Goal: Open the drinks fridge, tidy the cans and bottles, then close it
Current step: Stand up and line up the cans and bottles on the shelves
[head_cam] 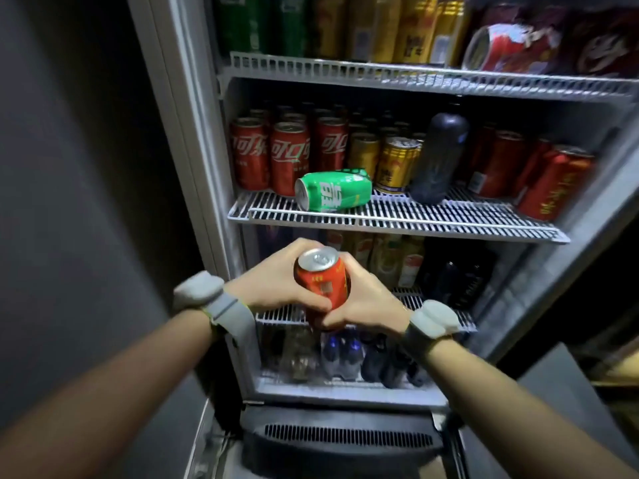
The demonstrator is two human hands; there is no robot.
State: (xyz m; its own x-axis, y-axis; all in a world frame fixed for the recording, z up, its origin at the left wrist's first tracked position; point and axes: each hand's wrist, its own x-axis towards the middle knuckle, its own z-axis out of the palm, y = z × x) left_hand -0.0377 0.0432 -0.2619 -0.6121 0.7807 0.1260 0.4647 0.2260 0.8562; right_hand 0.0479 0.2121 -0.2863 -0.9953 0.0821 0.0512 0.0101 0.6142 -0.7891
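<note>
Hands came first: your left hand (276, 281) and right hand (366, 299) both wrapped the orange can (321, 285), held upright below the middle shelf (397, 219). Risk, I judged: setting it carelessly could nudge the toppled green can (333, 190) on that shelf off its edge. Behind it stood red cans (288, 157), gold cans (394, 164) and a dark bottle (439, 157).

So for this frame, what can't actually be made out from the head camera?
- Orange aluminium can: lower part and label covered by the left hand and right hand.
- Top-shelf tall green and gold cans: tops cut off by the frame's upper edge.
- Dark plastic bottles on the bottom shelf: blurred and dim, labels unreadable.
- Red cans at the middle shelf's right end: motion-smeared print.
</note>
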